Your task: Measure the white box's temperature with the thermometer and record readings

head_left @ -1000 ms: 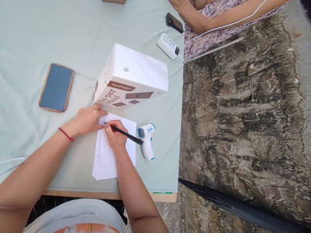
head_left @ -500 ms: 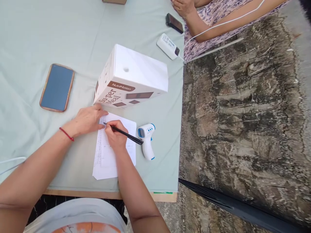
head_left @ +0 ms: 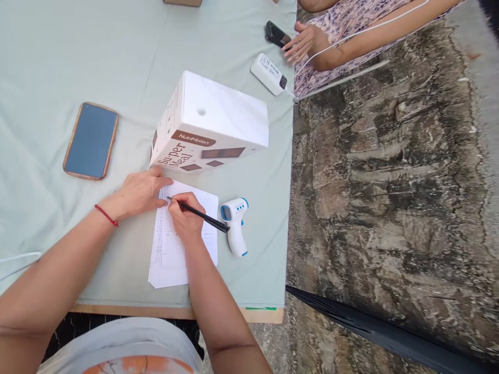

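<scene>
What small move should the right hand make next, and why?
Probably a short writing stroke with the right hand: it holds the black pen, tip at the upper left of the papers, and the left hand rests at their edge.

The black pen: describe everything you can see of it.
The black pen is slim and straight, with a slightly glossy barrel that looks like plastic. The right hand grips it near the writing tip, covering part of the barrel. It slants, its tip at the upper left of the papers, its back end toward the white thermometer; whether that end touches it, I cannot tell.
</scene>
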Action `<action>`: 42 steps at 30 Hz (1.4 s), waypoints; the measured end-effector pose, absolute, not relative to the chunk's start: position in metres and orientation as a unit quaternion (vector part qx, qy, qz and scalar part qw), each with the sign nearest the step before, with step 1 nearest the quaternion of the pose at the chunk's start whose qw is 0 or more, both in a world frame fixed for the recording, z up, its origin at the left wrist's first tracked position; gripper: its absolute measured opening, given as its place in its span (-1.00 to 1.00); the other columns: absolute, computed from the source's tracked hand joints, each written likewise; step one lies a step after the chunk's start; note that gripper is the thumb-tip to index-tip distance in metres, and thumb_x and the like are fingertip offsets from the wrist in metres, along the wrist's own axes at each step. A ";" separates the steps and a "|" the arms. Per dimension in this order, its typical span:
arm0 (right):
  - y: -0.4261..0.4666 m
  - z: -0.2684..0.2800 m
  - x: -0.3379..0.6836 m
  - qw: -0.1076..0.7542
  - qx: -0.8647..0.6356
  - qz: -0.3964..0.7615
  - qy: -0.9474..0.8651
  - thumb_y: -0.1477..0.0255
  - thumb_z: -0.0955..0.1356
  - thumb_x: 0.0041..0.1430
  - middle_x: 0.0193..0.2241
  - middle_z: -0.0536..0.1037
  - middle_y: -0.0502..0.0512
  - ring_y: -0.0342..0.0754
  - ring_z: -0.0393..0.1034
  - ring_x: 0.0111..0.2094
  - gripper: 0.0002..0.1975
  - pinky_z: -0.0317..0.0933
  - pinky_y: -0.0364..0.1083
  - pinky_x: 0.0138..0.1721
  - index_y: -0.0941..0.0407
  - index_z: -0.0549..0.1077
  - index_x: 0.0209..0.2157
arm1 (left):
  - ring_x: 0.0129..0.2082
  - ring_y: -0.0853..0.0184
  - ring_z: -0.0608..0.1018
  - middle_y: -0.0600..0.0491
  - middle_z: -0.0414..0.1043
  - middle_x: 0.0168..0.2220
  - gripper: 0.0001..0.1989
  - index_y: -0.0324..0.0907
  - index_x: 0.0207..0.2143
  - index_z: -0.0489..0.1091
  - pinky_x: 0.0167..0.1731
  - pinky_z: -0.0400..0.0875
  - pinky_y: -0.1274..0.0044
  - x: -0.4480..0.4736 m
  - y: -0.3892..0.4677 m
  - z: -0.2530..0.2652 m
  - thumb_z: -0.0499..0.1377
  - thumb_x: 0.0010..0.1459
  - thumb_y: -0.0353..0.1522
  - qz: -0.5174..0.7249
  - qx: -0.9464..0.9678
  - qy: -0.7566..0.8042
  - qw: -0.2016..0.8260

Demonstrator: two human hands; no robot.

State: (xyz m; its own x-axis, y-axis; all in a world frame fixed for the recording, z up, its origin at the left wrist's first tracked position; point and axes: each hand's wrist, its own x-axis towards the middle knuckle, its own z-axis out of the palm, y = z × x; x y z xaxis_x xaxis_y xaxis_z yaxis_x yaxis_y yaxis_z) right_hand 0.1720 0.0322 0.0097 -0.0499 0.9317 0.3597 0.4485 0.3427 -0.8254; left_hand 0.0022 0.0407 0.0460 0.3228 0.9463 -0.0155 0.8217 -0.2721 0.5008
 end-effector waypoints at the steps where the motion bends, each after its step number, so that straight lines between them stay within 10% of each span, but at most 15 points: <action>1: 0.032 0.010 0.172 0.466 -0.510 0.261 -0.675 0.27 0.30 0.02 -0.56 0.41 -0.03 -0.13 0.24 -0.53 -0.79 0.18 -0.15 -0.48 0.12 0.41 -0.51 | -0.14 0.27 0.51 0.02 0.34 0.04 -0.55 -0.07 0.17 0.40 -0.43 0.22 0.51 0.002 0.041 0.046 0.27 0.23 -0.29 0.145 0.785 0.563 0.214; 42: 0.032 0.009 0.172 0.474 -0.525 0.249 -0.662 0.27 0.29 0.00 -0.57 0.40 -0.02 -0.12 0.23 -0.52 -0.79 0.19 -0.14 -0.46 0.12 0.40 -0.53 | -0.14 0.25 0.51 0.00 0.35 0.04 -0.52 -0.04 0.19 0.39 -0.42 0.23 0.52 0.002 0.041 0.044 0.27 0.22 -0.27 0.154 0.785 0.559 0.218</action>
